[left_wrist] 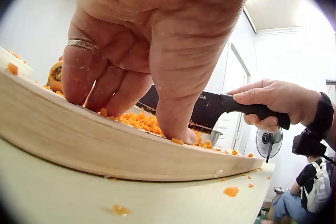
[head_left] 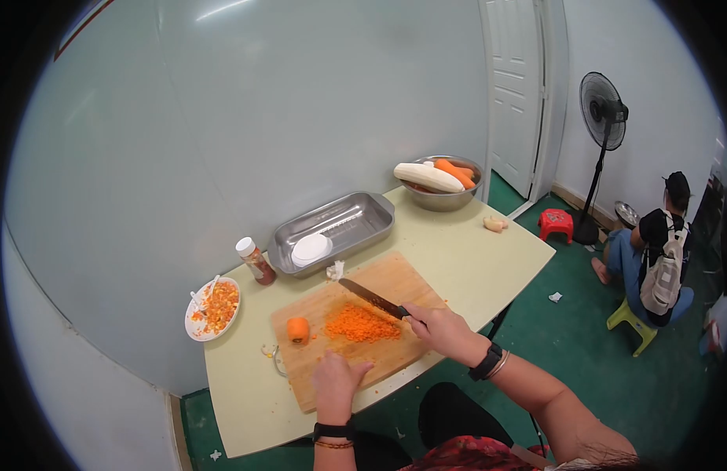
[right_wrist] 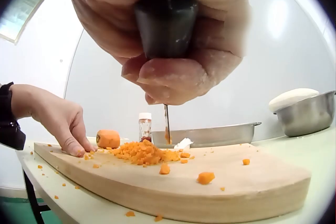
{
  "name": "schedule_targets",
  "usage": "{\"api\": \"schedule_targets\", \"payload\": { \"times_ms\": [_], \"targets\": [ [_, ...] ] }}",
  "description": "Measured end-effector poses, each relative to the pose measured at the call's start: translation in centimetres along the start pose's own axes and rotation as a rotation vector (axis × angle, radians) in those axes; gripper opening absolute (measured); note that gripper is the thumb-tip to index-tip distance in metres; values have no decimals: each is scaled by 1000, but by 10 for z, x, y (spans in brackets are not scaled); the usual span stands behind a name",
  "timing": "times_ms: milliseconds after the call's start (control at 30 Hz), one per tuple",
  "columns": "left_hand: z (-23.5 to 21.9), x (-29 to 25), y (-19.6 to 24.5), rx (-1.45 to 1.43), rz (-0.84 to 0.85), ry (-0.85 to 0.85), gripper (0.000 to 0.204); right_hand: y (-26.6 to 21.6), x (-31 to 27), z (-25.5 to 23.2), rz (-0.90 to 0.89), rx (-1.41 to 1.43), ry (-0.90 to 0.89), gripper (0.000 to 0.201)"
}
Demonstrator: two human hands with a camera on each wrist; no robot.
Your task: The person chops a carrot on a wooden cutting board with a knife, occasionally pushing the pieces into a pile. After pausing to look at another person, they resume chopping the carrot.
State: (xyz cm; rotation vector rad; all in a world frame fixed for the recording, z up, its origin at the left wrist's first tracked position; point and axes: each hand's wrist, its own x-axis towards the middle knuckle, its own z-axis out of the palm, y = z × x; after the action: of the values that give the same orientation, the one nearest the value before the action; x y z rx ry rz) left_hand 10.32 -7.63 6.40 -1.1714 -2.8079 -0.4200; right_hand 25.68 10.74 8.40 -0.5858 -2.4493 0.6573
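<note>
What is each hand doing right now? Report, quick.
Left hand: open, fingers pressing down on the cutting board.
Right hand: closed around the knife handle, blade over the chopped carrot.

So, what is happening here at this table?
A person is mincing carrot on a wooden cutting board. The right hand grips a black-handled knife, its blade over the pile of minced carrot. The left hand presses its fingertips on the board's near edge. A carrot stub lies beside the pile.

Matt wooden cutting board [head_left: 395, 282], shiny metal tray [head_left: 355, 216], black-handled knife [head_left: 375, 299].
</note>
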Motion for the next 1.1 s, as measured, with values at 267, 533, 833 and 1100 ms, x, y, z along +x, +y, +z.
{"api": "schedule_targets", "payload": {
  "times_ms": [267,533,833,1100],
  "targets": [
    [1,2,-1,11,-16,-46,70,-4,2,-1,-31,-17,-68,31],
    [3,2,-2,-5,-24,-36,69,-12,7,-18,36,-8,-179,31],
    [2,2,0,13,-26,-33,69,-7,4,-16,31,-5,-155,30],
    [-5,1,3,19,-28,-67,60,18,-2,-10,57,68,-139,34]
  ]
}}
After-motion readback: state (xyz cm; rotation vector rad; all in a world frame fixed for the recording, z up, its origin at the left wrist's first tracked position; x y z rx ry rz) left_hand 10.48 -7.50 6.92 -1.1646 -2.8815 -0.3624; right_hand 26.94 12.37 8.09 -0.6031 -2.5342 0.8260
